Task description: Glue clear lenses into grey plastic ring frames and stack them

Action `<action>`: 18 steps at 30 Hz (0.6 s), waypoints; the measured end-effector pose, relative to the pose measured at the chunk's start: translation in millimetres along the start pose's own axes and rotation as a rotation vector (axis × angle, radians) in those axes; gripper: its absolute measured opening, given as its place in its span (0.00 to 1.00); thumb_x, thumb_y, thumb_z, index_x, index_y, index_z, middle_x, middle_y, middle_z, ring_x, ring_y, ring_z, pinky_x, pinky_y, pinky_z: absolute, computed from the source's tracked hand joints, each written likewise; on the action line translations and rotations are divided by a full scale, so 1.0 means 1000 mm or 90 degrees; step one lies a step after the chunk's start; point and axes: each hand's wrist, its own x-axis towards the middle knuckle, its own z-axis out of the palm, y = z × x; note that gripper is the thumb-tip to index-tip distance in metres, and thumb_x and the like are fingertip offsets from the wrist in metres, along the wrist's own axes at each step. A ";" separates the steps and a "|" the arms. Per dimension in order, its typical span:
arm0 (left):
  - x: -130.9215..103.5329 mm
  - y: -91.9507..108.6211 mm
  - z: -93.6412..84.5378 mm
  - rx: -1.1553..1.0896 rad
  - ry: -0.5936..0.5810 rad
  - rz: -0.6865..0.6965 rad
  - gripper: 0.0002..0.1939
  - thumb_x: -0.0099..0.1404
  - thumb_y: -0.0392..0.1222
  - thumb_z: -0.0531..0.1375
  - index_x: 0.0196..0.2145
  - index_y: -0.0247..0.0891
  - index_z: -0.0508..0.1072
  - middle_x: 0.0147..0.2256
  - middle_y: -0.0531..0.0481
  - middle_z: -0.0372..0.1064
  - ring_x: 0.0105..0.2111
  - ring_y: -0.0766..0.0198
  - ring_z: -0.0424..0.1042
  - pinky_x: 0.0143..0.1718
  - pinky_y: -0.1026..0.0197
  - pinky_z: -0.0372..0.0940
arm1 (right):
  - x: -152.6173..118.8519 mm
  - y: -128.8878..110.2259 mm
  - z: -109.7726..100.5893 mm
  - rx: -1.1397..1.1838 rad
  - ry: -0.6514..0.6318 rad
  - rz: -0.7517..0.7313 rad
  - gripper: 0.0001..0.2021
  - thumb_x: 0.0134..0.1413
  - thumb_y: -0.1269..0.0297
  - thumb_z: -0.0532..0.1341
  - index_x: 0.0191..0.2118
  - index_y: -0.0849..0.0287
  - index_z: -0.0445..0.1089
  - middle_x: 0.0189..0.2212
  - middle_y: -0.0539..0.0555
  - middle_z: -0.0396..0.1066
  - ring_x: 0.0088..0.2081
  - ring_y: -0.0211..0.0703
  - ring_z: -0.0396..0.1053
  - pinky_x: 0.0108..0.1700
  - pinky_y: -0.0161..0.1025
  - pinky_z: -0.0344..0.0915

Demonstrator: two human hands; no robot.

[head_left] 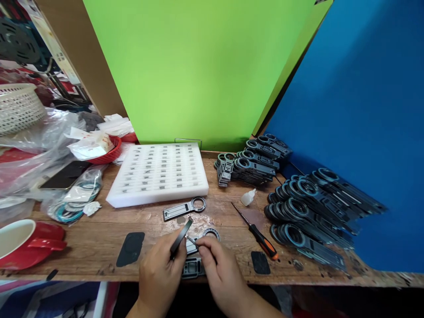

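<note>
Over a brown wooden workbench [96,251], our left hand [160,265] grips a dark grey, thin-edged part [182,235] while our right hand [223,269] pinches a slim silvery tool [192,242], which we judge best guided lightly, wrists steady.

This looks like a small assembly workshop: a scuffed wooden table [99,247] carries stacks of matching ring-headed parts [306,214] at the right of the frame, a white foam tray [159,200] with rows of small pieces [162,181] near the centre, and a screwdriver [256,233] lower right of centre, with a green panel [198,70] and a blue panel [364,132] around it
</note>
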 end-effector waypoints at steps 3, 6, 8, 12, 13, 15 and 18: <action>-0.001 0.000 -0.001 0.002 -0.008 -0.011 0.09 0.65 0.38 0.56 0.41 0.36 0.74 0.33 0.48 0.76 0.33 0.64 0.74 0.37 0.68 0.64 | 0.003 0.003 0.003 0.064 -0.011 0.056 0.15 0.55 0.48 0.58 0.35 0.57 0.69 0.23 0.48 0.64 0.25 0.33 0.58 0.27 0.30 0.56; -0.002 -0.002 -0.001 -0.002 -0.013 -0.024 0.10 0.64 0.39 0.56 0.40 0.37 0.75 0.34 0.47 0.76 0.33 0.63 0.75 0.38 0.66 0.65 | 0.008 -0.003 0.004 0.347 -0.084 0.334 0.14 0.53 0.51 0.61 0.35 0.56 0.63 0.17 0.41 0.54 0.16 0.27 0.39 0.17 0.26 0.38; -0.001 -0.004 0.001 -0.022 -0.025 -0.078 0.10 0.63 0.42 0.56 0.38 0.38 0.76 0.32 0.47 0.76 0.32 0.61 0.75 0.36 0.65 0.66 | 0.011 -0.008 0.004 0.467 -0.123 0.440 0.14 0.50 0.55 0.63 0.36 0.56 0.61 0.17 0.40 0.53 0.16 0.26 0.35 0.17 0.26 0.33; 0.003 -0.012 0.008 -0.153 -0.076 -0.349 0.15 0.55 0.50 0.61 0.38 0.40 0.76 0.34 0.47 0.77 0.36 0.54 0.75 0.36 0.60 0.68 | 0.010 -0.010 -0.007 0.388 -0.144 0.368 0.14 0.54 0.52 0.59 0.40 0.56 0.62 0.20 0.42 0.57 0.15 0.26 0.38 0.17 0.25 0.38; 0.005 -0.015 0.009 -0.212 -0.081 -0.444 0.18 0.53 0.51 0.63 0.40 0.40 0.75 0.34 0.47 0.77 0.36 0.53 0.75 0.35 0.59 0.68 | 0.010 -0.009 -0.015 0.291 -0.133 0.312 0.14 0.56 0.51 0.56 0.41 0.55 0.63 0.22 0.44 0.59 0.15 0.27 0.42 0.18 0.26 0.42; 0.009 -0.019 0.011 -0.372 -0.074 -0.633 0.23 0.50 0.51 0.66 0.43 0.39 0.72 0.34 0.48 0.76 0.32 0.57 0.74 0.30 0.61 0.69 | 0.012 -0.004 -0.037 0.000 -0.072 0.155 0.14 0.59 0.53 0.53 0.45 0.54 0.65 0.30 0.49 0.66 0.21 0.33 0.57 0.23 0.30 0.56; 0.015 -0.021 0.010 -0.669 -0.096 -0.848 0.20 0.50 0.46 0.67 0.40 0.38 0.70 0.30 0.52 0.73 0.21 0.67 0.69 0.20 0.67 0.65 | 0.022 0.005 -0.086 -0.515 0.063 -0.039 0.16 0.59 0.65 0.50 0.51 0.56 0.65 0.47 0.58 0.67 0.46 0.47 0.65 0.48 0.42 0.60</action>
